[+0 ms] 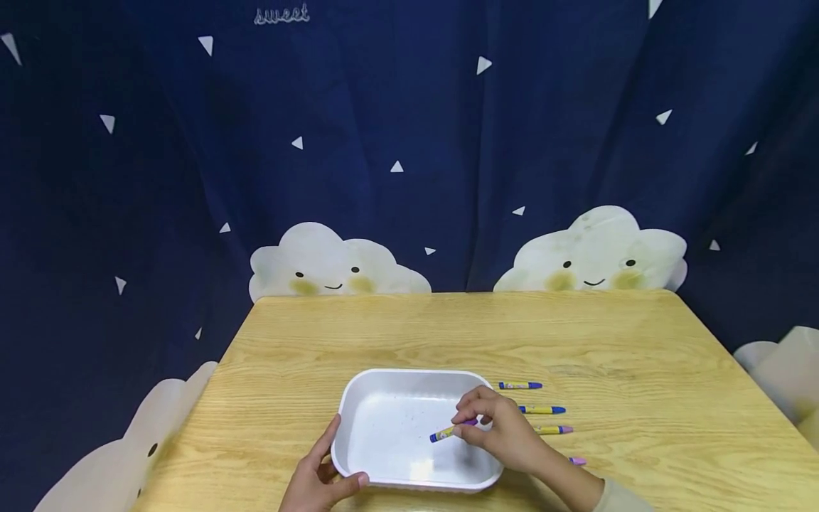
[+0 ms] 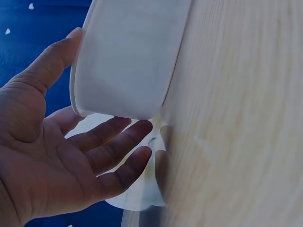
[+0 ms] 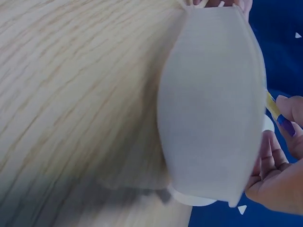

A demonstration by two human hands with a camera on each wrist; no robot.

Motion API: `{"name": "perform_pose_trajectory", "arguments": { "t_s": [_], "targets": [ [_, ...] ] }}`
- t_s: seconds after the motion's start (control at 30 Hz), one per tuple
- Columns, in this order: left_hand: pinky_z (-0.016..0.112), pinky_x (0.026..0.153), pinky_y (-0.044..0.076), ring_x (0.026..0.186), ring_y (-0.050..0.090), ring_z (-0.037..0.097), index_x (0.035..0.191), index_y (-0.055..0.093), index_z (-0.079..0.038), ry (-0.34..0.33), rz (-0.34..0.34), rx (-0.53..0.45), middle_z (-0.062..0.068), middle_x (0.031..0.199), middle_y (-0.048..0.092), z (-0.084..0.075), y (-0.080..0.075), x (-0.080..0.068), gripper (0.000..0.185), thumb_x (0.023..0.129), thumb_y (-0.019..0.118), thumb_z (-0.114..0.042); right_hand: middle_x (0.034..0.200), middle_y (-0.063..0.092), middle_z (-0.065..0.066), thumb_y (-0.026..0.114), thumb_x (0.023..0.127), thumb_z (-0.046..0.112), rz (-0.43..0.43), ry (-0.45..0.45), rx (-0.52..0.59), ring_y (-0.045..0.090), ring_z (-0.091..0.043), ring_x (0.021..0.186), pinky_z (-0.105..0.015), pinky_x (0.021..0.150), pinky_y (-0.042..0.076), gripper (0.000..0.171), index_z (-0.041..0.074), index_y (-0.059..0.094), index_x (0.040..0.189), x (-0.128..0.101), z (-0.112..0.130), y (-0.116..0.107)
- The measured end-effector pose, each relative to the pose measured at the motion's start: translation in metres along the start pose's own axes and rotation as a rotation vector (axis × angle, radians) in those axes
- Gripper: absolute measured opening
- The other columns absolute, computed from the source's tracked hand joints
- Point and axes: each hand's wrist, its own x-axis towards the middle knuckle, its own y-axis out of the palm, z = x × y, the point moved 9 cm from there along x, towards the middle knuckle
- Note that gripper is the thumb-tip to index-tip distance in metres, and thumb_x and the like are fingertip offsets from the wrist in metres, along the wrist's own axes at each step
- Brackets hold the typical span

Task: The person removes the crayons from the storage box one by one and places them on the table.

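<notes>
A purple crayon with a yellow wrapper is pinched between the thumb and fingers of my right hand, above the right half of a white rectangular tray. In the right wrist view, the purple end of the crayon shows past the tray's wall. My left hand rests at the tray's near left corner, thumb on the near rim and index finger along the left side. Its fingers spread loosely beside the tray wall in the left wrist view.
Right of the tray, several crayons lie on the wooden table: a blue one, a yellow-wrapped blue one, a yellow-wrapped pinkish one, and a pink one partly hidden by my forearm. A dark blue curtain hangs behind.
</notes>
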Motion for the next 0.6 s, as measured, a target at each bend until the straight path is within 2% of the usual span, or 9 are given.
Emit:
{"name": "perform_pose_trajectory", "arguments": {
  "t_s": [0.3,0.47,0.6],
  "targets": [
    [0.032,0.078,0.053,0.102,0.057,0.035,0.149,0.013,-0.008,-0.012,-0.004,-0.023,0.032,0.133,0.032,0.002,-0.002,-0.002,0.104,0.07,0.08,-0.001,0.096,0.059,0.003,0.074,0.08,0.013,-0.065,-0.004,0.056,0.054,-0.014,0.088,-0.029,0.067,0.046,0.005,0.017,0.072,0.082,-0.017,0.012,-0.028],
    [0.032,0.078,0.053,0.103,0.056,0.036,0.149,0.013,-0.008,-0.017,-0.014,-0.029,0.032,0.133,0.032,0.003,-0.003,-0.002,0.104,0.07,0.08,0.0,0.096,0.059,-0.001,0.075,0.078,0.007,-0.111,-0.041,0.038,0.055,-0.013,0.083,-0.026,0.064,0.047,0.011,0.017,0.072,0.082,-0.032,0.012,-0.046],
    [0.031,0.079,0.052,0.104,0.055,0.036,0.149,0.014,-0.007,-0.011,-0.008,-0.035,0.031,0.133,0.032,0.001,-0.001,-0.001,0.104,0.07,0.08,0.0,0.096,0.059,-0.001,0.075,0.076,0.002,-0.148,-0.032,0.001,0.056,-0.011,0.082,-0.025,0.063,0.048,0.016,0.016,0.071,0.082,-0.047,0.005,-0.061]
  ]
}}
